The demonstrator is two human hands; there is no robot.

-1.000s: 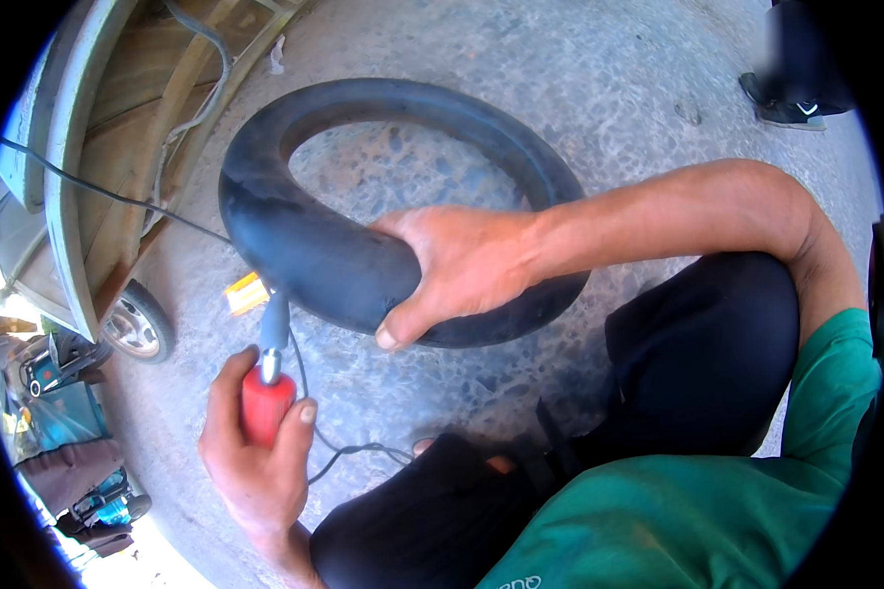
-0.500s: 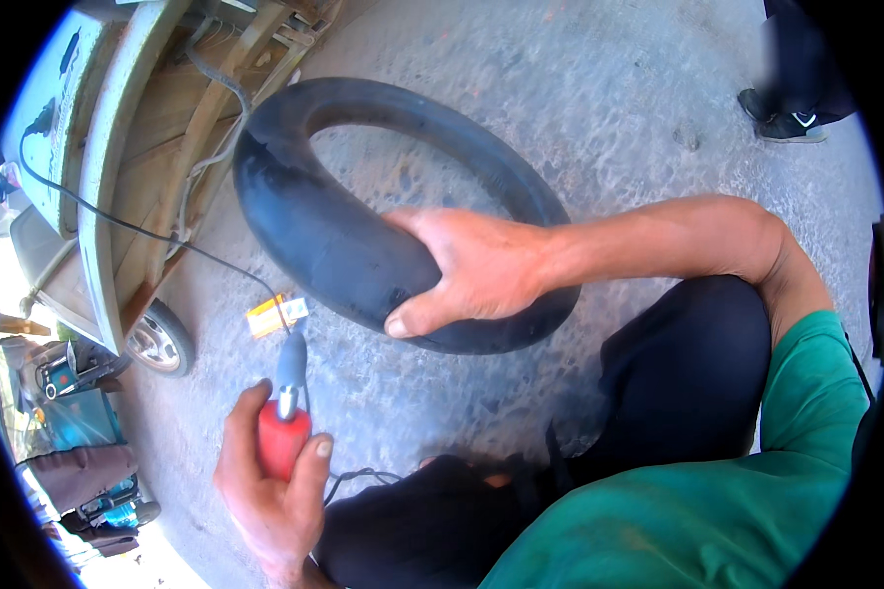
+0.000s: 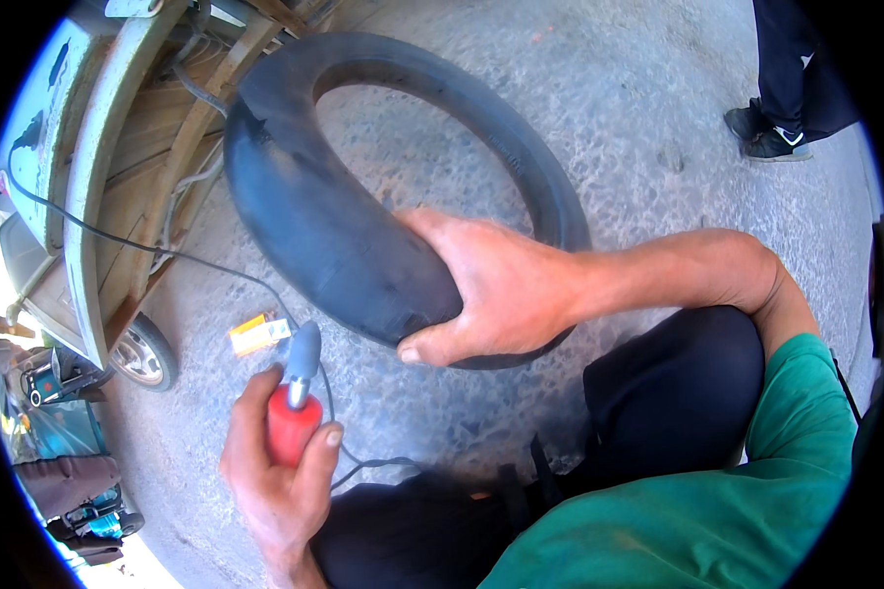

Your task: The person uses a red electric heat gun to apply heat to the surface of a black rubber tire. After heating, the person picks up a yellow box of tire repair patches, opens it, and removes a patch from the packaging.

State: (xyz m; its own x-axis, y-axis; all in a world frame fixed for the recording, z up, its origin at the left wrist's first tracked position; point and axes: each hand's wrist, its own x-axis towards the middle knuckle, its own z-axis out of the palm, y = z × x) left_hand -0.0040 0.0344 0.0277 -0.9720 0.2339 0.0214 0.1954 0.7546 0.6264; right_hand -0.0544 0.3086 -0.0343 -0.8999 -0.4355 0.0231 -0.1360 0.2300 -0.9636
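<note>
A black inflated inner tube (image 3: pixel 339 221) is tilted up in front of me. My right hand (image 3: pixel 501 285) grips its near side, with the thumb along the lower edge and the fingers partly hidden behind the rubber. A dull scuffed patch shows on the tube's upper left. In my left hand (image 3: pixel 283 466) is a red-bodied hand grinder (image 3: pixel 293 432) with a metal collar and a grey rounded tip. That tip points upward, just left of the tube and apart from it.
A dark cable (image 3: pixel 201 257) runs from the left across the floor near my left hand. An orange and white packet (image 3: pixel 255 335) lies beyond the grinder. A wooden-framed cart (image 3: pixel 93 216) with a wheel (image 3: pixel 142 353) stands left. Another person's shoes (image 3: pixel 771 135) show at the upper right.
The tube is tipped up more toward me, its ring opening wider in view. The grinder has shifted slightly to the right. The other person's feet have moved a little.
</note>
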